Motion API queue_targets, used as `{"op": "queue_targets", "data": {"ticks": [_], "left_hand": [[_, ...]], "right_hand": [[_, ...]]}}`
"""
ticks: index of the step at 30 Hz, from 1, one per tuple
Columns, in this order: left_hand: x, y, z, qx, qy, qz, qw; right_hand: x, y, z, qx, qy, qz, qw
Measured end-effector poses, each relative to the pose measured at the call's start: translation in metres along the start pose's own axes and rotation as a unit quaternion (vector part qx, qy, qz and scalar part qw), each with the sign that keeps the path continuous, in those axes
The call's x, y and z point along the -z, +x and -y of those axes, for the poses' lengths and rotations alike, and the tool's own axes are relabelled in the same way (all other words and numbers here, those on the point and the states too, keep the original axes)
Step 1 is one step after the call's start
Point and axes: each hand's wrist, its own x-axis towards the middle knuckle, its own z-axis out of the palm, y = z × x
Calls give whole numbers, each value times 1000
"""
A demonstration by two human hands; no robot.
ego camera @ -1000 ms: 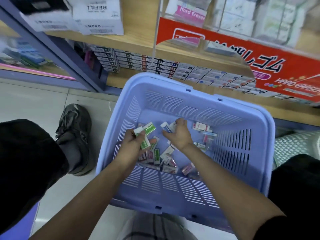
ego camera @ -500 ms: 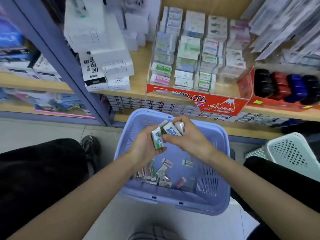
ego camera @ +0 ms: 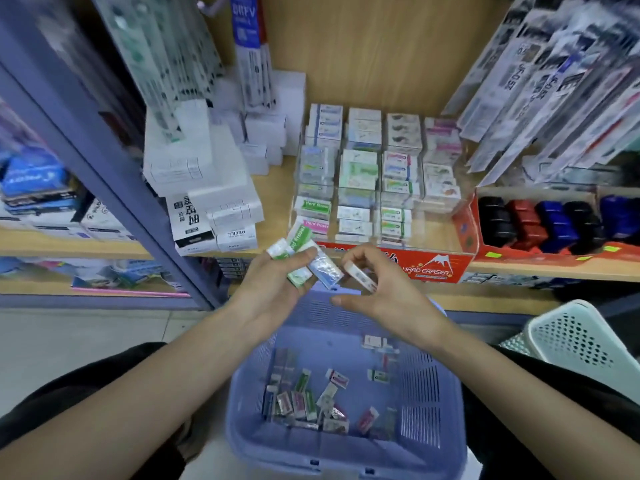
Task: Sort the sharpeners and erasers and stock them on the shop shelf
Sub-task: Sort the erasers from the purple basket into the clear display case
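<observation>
My left hand grips a fan of several wrapped erasers, green, white and blue, raised in front of the shelf. My right hand pinches one white eraser just right of that bunch. Below both hands the lilac basket holds several loose erasers on its bottom. On the shelf straight ahead, a clear display tray with a red "Hard Eraser" front holds rows of stacked erasers.
White refill boxes are stacked left of the tray. Dark, red and blue items sit in a red box on the right. Packaged goods hang above right. A white perforated basket stands at right. A blue upright divides the shelving.
Both hands rose out of the basket with erasers toward the shelf. The right hand drew one white eraser apart from the left hand's bunch. The view tilted up.
</observation>
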Motion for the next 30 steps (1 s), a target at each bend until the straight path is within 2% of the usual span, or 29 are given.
{"op": "queue_targets", "data": {"ticks": [5,9,11,16,20,27,30], "left_hand": [[-9,24,-14,-1,-45,-18,999],[-16,32,-13,6,-63,-29,998],[-17,35,-15,14,-66,-32,997],[1,50,-29,41,-74,-120,989],[10,58,-40,66,-87,-177,978],[25,49,-48,107,-69,-171,977],[23,43,-48,102,-64,-145,982]], "right_hand": [[10,19,5,11,58,-76,995],[4,30,3,57,-122,-159,978],[2,38,2,79,-155,-181,968],[9,74,-1,27,-184,-169,968],[6,105,3,-10,-323,-116,939],[-9,124,-1,15,-461,-84,883],[-12,125,-3,23,-479,-92,873]]}}
